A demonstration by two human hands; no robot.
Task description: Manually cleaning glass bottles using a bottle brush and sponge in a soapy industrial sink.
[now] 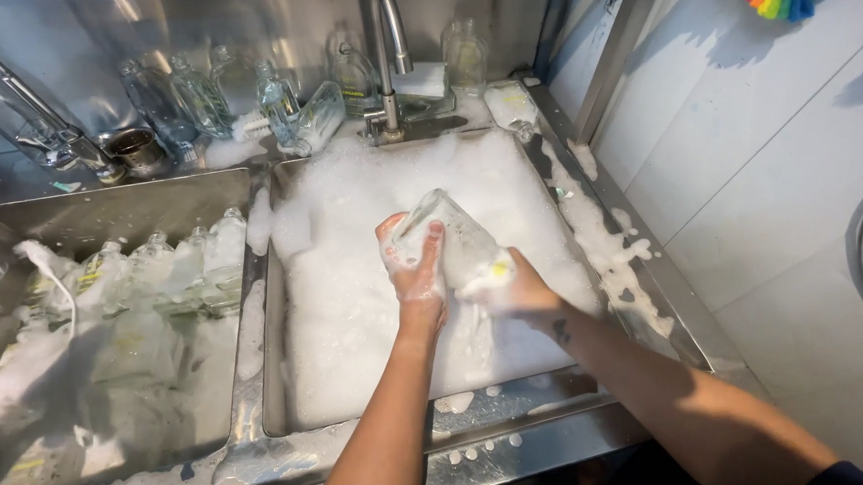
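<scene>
Clear glass bottle (450, 237), soapy, slants from ten to four o'clock; left hand (413, 262) clasps its neck end, right hand (510, 286) cups its base.

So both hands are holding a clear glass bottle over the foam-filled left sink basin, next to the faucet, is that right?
Not quite. The head view shows the left hand and right hand holding the clear glass bottle over the foam-filled right basin, below the faucet. The left basin holds a row of other bottles.
</scene>
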